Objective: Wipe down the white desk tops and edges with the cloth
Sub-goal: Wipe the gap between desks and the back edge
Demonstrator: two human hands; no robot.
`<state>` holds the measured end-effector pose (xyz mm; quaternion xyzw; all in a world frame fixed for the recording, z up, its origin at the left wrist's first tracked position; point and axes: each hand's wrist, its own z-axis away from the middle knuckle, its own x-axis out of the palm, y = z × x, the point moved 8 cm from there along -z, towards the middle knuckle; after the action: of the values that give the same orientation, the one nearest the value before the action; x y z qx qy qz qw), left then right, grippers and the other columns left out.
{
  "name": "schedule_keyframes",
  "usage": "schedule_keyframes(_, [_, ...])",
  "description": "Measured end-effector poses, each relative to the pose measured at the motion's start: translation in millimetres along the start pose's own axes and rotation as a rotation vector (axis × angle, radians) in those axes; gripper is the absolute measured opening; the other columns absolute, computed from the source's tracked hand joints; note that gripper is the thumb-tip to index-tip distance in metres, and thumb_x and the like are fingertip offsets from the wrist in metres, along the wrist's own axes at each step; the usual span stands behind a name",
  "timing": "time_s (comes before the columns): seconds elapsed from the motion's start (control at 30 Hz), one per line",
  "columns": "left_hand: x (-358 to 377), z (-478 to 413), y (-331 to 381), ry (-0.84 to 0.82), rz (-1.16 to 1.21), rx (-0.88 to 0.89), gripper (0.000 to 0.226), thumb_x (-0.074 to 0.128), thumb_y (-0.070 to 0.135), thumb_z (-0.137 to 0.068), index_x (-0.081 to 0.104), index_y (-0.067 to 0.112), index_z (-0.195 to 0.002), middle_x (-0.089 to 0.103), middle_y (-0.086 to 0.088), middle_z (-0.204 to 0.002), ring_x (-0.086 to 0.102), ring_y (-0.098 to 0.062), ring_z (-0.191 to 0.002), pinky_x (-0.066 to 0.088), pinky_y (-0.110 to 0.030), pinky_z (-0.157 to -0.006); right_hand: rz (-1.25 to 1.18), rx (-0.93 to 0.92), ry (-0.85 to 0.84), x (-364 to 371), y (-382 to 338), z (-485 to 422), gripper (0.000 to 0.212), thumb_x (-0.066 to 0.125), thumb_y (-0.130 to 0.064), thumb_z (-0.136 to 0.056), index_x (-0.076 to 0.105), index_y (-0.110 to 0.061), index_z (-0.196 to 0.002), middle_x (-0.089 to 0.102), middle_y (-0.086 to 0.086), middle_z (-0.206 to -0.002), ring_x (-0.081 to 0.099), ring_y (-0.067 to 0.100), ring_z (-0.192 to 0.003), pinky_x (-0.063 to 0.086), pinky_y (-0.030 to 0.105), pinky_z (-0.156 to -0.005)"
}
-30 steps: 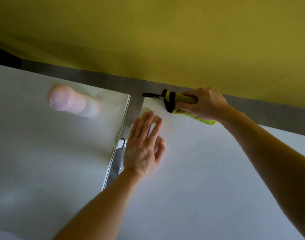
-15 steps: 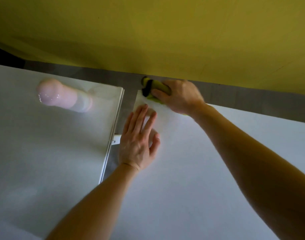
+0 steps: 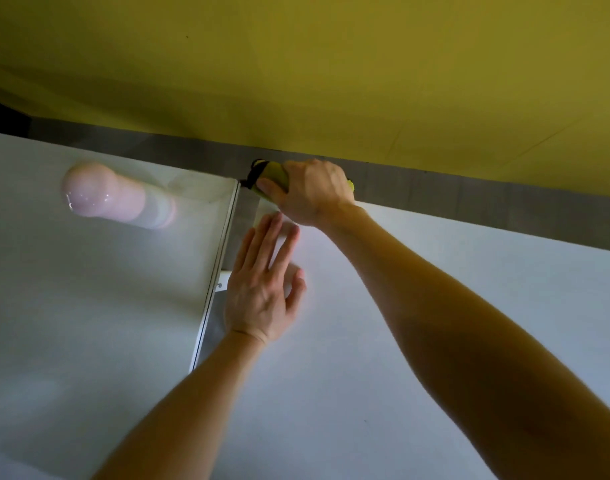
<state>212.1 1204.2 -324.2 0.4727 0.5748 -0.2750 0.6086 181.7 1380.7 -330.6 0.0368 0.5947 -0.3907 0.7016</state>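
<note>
Nearest me, my left hand (image 3: 262, 289) lies flat with its fingers straight and holding nothing, on the white desk (image 3: 365, 358) just right of the gap (image 3: 243, 226) between the two tops. At the far end of that gap my right hand (image 3: 310, 192) has its fingers wrapped round the yellow cloth (image 3: 274, 172), which is bunched, dark-trimmed and set against the desk's back corner. I judge the cloth light, soft and floppy, so it is best held as a full wad in the palm, with a fold left free for the edge. Left of the gap sits a blurred pink object (image 3: 99, 195); beyond the gap stands the yellow wall (image 3: 296, 64).
</note>
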Motion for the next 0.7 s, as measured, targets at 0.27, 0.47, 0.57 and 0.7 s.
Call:
schedule_keyframes(0.27, [-3, -7, -1, 0.008, 0.033, 0.016, 0.065, 0.055, 0.033, -0.106, 0.042, 0.012, -0.166, 0.029, -0.014, -0.177, 0.023, -0.031, -0.167, 0.032, -0.057, -0.130, -0.051, 0.095, 0.118, -41, 126, 77, 0.048, 0.052, -0.074, -0.100, 0.053, -0.028, -0.086, 0.056, -0.003, -0.081, 0.052, 0.030, -0.075, 0.035, 0.036, -0.067])
schedule_keyframes(0.47, [-6, -7, -5, -0.001, 0.014, 0.016, 0.067, 0.053, 0.032, -0.106, 0.038, 0.010, -0.168, 0.026, -0.015, -0.178, 0.021, -0.032, -0.167, 0.030, -0.057, -0.131, 0.035, 0.095, 0.146, -37, 102, 61, 0.048, 0.050, -0.071, -0.102, 0.054, -0.026, -0.086, 0.054, -0.001, -0.079, 0.049, 0.031, -0.074, 0.035, 0.036, -0.068])
schedule_keyframes(0.57, [-6, -6, -3, -0.008, 0.010, 0.017, 0.067, 0.050, 0.032, -0.107, 0.036, 0.009, -0.168, 0.024, -0.016, -0.179, 0.019, -0.033, -0.168, 0.029, -0.056, -0.132, 0.063, 0.055, 0.122, -32, 76, 47, 0.048, 0.045, -0.072, -0.104, 0.059, -0.026, -0.096, 0.055, 0.001, -0.084, 0.049, 0.031, -0.077, 0.036, 0.037, -0.068])
schedule_keyframes(0.7, [-6, -5, -3, -0.003, 0.015, 0.010, 0.067, 0.051, 0.032, -0.107, 0.036, 0.010, -0.168, 0.024, -0.016, -0.178, 0.019, -0.033, -0.167, 0.028, -0.056, -0.132, 0.012, -0.029, 0.106, -23, 54, 39, 0.050, 0.045, -0.072, -0.105, 0.061, -0.024, -0.104, 0.055, -0.001, -0.090, 0.054, 0.032, -0.082, 0.037, 0.038, -0.069])
